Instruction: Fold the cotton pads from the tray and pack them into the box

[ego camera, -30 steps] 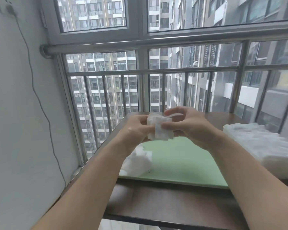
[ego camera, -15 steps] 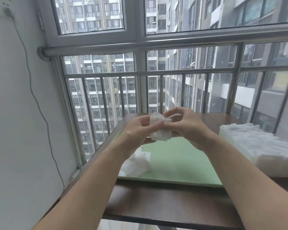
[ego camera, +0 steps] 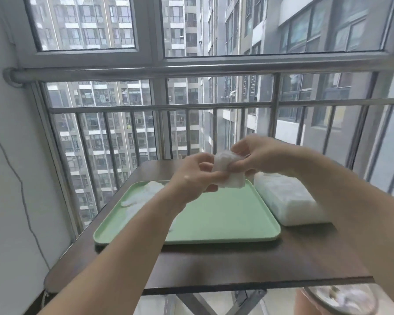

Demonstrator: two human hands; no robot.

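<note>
Currently, left hand: fingers pinch cotton pad above tray's far edge.
Right hand: fingertips pinch same pad.
Tray: loose pads, far-left corner.
Box: beside tray's right edge.

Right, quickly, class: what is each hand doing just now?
Left hand: fingers pinching the cotton pad.
Right hand: fingers pinching the same cotton pad.
</note>
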